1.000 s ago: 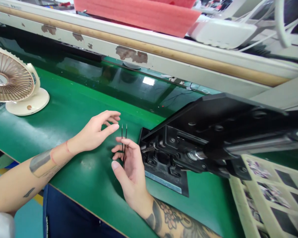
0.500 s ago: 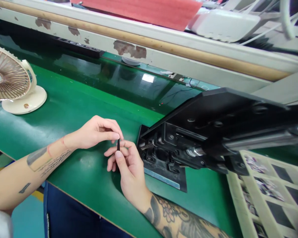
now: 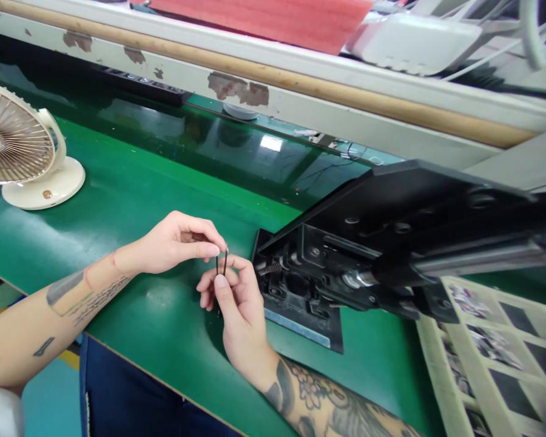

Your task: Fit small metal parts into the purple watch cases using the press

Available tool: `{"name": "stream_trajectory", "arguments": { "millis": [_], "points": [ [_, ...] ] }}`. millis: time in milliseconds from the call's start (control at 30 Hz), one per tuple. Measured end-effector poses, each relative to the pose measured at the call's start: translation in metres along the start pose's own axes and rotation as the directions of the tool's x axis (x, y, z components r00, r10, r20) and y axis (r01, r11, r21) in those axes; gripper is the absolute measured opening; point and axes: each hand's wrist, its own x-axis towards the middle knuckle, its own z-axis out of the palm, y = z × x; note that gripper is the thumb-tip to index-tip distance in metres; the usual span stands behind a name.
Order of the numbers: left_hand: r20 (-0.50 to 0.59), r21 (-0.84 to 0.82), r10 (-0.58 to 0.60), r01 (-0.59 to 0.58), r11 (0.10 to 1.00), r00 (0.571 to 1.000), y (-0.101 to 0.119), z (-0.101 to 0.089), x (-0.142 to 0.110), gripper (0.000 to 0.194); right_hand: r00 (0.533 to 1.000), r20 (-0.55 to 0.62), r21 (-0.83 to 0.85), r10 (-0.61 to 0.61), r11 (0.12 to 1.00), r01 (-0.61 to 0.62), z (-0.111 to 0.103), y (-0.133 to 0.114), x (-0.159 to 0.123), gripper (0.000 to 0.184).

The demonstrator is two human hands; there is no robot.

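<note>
A small thin black piece (image 3: 225, 262) spans the gap between my two hands, showing as two narrow, nearly parallel dark edges. Whether it is one frame or two strips I cannot tell. My left hand (image 3: 182, 244) pinches its upper end between thumb and forefinger. Lower down, my right hand (image 3: 241, 306) grips it with the thumb against the fingers, which hide part of it. Both hands are above the green work surface (image 3: 159, 334). Just right of my right hand stands a black clamp-like fixture (image 3: 300, 279) with a spring and a lever arm.
A cream desk fan (image 3: 45, 188) stands at the left. On the right is a pale compartment tray (image 3: 437, 352) with small parts and dark squares. A chipped shelf beam (image 3: 300, 109) crosses the back, with red sheeting (image 3: 264, 21) and a white box (image 3: 414, 45) above it.
The black piece has turned from a single dark edge to two separate thin edges. My right fingers have shifted slightly; my left hand stays nearly in place.
</note>
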Motion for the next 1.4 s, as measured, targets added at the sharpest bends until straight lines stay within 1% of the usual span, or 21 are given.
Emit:
{"name": "stream_trajectory", "arguments": {
  "millis": [133, 267, 400, 500, 667, 767, 833, 900, 1033, 1267, 1400],
  "points": [
    [-0.006, 0.008, -0.022, 0.022, 1.0, 1.0, 0.0013, 0.0001, -0.0005, 0.008, 1.0, -0.019, 0.002, 0.007, 1.0, -0.007, -0.0004, 0.0008, -0.0013, 0.02],
    [0.02, -0.02, -0.028, 0.028, 0.999, 0.999, 0.0001, 0.0012, -0.0008, 0.012, 1.0, -0.011, -0.033, 0.02, 0.999, -0.02, -0.0021, 0.0014, -0.0008, 0.027],
    [0.0, -0.054, -0.036, 0.036, 0.998, 0.999, -0.0009, 0.0014, -0.0007, 0.01, 1.0, -0.028, -0.091, -0.006, 0.996, 0.004, -0.0029, -0.001, 0.0006, 0.027],
    [0.01, -0.049, -0.03, 0.03, 0.998, 1.0, -0.0008, 0.0014, -0.0013, 0.01, 0.999, -0.038, -0.092, 0.002, 0.996, -0.006, -0.0021, -0.0046, 0.001, 0.03],
    [0.043, -0.061, -0.015, 0.018, 0.998, 0.999, -0.0002, 0.0005, -0.0023, 0.009, 0.999, -0.002, -0.098, 0.043, 0.994, -0.043, -0.0009, -0.0073, 0.0001, 0.037],
    [0.05, -0.027, -0.002, 0.004, 1.0, 0.999, 0.0006, -0.0008, -0.0018, 0.009, 0.999, -0.014, -0.079, 0.037, 0.996, -0.038, -0.0007, -0.005, -0.0012, 0.034],
    [0.044, 0.018, 0.033, -0.034, 0.999, 0.999, 0.0011, -0.0014, -0.0013, 0.008, 0.999, -0.046, -0.057, 0.028, 0.998, -0.03, -0.0007, -0.003, -0.0022, 0.03],
    [0.04, 0.047, 0.056, -0.058, 0.997, 0.998, 0.0014, -0.0018, -0.0009, 0.008, 0.998, -0.05, -0.07, 0.025, 0.997, -0.029, -0.0008, -0.0017, -0.003, 0.029],
    [0.045, 0.041, 0.04, -0.042, 0.998, 0.998, 0.0007, -0.0021, -0.0008, 0.01, 1.0, -0.026, -0.15, 0.012, 0.989, -0.015, -0.0008, -0.0016, -0.0031, 0.033],
    [0.052, 0.022, 0.031, -0.032, 0.999, 0.998, -0.0015, -0.0026, -0.0013, 0.007, 0.999, -0.038, -0.128, 0.005, 0.992, -0.01, 0.0016, -0.0023, -0.0012, 0.032],
    [0.063, -0.036, -0.012, 0.014, 0.999, 0.998, -0.0013, -0.0014, -0.0009, 0.012, 0.999, -0.043, -0.148, 0.008, 0.989, -0.015, 0.0017, -0.003, -0.0018, 0.034]
  ]
}}
